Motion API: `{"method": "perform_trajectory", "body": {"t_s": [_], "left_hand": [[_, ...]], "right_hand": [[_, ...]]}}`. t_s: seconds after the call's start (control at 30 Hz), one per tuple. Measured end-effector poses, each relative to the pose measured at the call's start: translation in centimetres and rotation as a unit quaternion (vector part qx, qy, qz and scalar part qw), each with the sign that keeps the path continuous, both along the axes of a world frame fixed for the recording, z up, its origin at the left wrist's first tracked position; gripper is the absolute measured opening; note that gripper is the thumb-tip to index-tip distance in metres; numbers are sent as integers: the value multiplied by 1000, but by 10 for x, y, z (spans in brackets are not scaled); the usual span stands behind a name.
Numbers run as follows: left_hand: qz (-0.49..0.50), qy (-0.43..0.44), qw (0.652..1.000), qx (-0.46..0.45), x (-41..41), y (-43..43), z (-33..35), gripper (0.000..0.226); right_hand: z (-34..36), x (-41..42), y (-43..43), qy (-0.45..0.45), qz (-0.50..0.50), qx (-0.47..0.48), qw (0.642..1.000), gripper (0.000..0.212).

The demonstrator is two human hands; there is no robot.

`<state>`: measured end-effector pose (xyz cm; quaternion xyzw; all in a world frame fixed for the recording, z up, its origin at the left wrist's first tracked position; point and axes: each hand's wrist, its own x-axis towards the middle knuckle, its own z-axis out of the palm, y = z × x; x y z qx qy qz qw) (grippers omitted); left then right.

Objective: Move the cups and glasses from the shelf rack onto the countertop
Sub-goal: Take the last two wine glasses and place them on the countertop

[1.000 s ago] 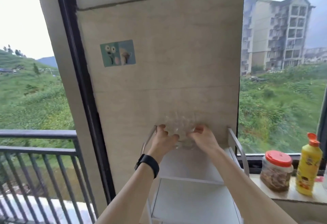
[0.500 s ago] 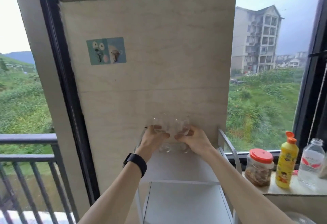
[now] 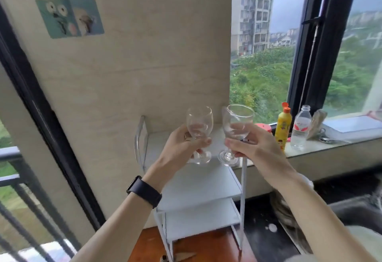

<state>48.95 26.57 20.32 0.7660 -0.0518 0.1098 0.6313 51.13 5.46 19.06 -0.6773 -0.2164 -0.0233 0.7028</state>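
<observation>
Two clear stemmed glasses are in view, one per hand. The left hand [image 3: 182,143] is curled around the stem and lower bowl of the left glass [image 3: 198,125]; the right hand [image 3: 251,146] is closed the same way on the right glass [image 3: 235,123], which tilts slightly. Both glasses are lifted clear above the top tier of the white shelf rack [image 3: 198,187], close together but apart. The rack shows three flat tiers with thin metal legs and a curved rail at the left. On the windowsill [image 3: 322,148] stand one yellow bottle [image 3: 284,125] with an orange cap and one clear plastic water bottle [image 3: 300,129]. Half a second ago the glasses were low at the rack's top tier, bunched together between the hands; now they are raised, separated and further right, and the view has swung right. A black band [image 3: 144,191] wraps the left wrist. The wall panel is pale, smooth and faintly veined, bearing one rectangular sticker [image 3: 69,16]
</observation>
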Motion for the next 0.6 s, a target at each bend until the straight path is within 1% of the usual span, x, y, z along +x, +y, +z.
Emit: {"method": "perform_trajectory", "body": {"t_s": [0.07, 0.1, 0.2, 0.27, 0.43, 0.6], "left_hand": [[-57, 7, 998, -6, -3, -25, -9, 41], [-81, 10, 997, -7, -4, -40, -14, 42], [-158, 31, 987, -1, -6, -98, -32, 43], [-213, 47, 976, 4, -13, -142, -45, 40], [-333, 70, 940, 16, -44, -257, -75, 36], [-442, 70, 894, 36, -99, -378, -91, 34]], "right_hand": [[-14, -23, -28, 7, -44, 1, 999, 45], [-22, -34, -44, 11, -70, 0, 997, 46], [-46, -69, -97, 22, -161, -27, 986, 40], [-61, -95, -134, 42, -223, -40, 973, 41], [-91, -176, -231, 80, -353, -65, 930, 34], [-105, -274, -328, 93, -479, -64, 871, 35]]}}
